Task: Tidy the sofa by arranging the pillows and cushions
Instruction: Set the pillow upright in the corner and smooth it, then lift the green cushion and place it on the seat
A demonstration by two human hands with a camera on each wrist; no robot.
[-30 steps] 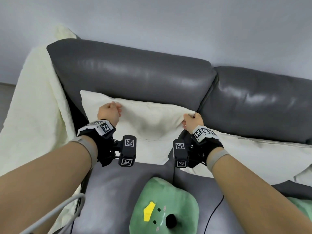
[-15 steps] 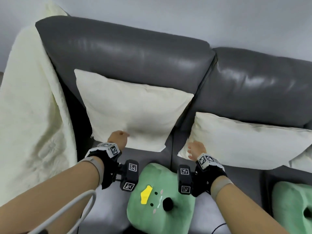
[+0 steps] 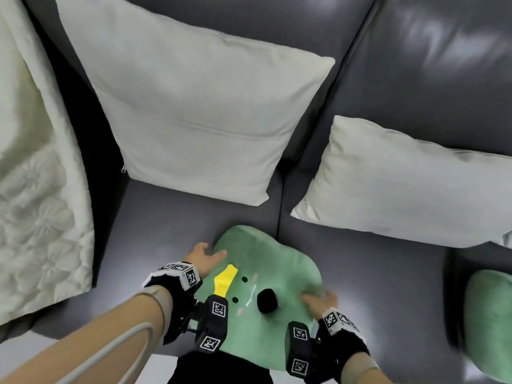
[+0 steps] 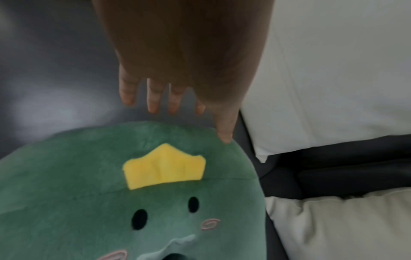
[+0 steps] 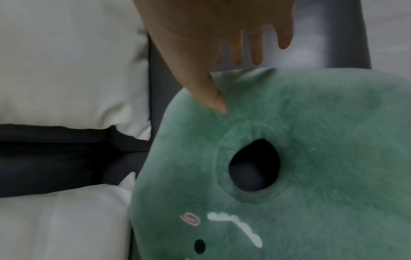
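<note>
1. So: green plush cushion (image 3: 266,295) lies face up at the front edge of the seat, straddling the seam between two seat sections, yellow crown patch (image 3: 225,279) toward the left hand, a dark hole (image 3: 267,300) near its middle.
2. Left hand (image 3: 206,259): fingers spread and straight, thumb tip touching the cushion's rim in the left wrist view, fingers past the edge over bare leather. Nothing gripped.
3. Right hand (image 3: 321,302): also wide, thumb pressing into the plush near the hole, other fingers beyond the rim. No hold yet either.
4. Risk: cushion overhangs the seat front; a one-sided push or thumb-only contact likely tips it off toward the floor.
5. Risk: plush is soft and floppy, so a lift from one edge probably folds it and it lands crooked.
6. Risk: sweeping it backward could knock the left cream pillow (image 3: 199,106), which leans upright on the backrest, or shove the right cream pillow (image 3: 401,189), lying flatter and tilted.
7. Second green cushion (image 3: 490,325) sits at the far right, partly out of frame, unsorted.
8. Surface: dark grey leather sofa (image 3: 360,286), glossy, looks slippery.
9. Room: cream quilted blanket (image 3: 36,189) draped over the left arm; nothing else visible.
</note>
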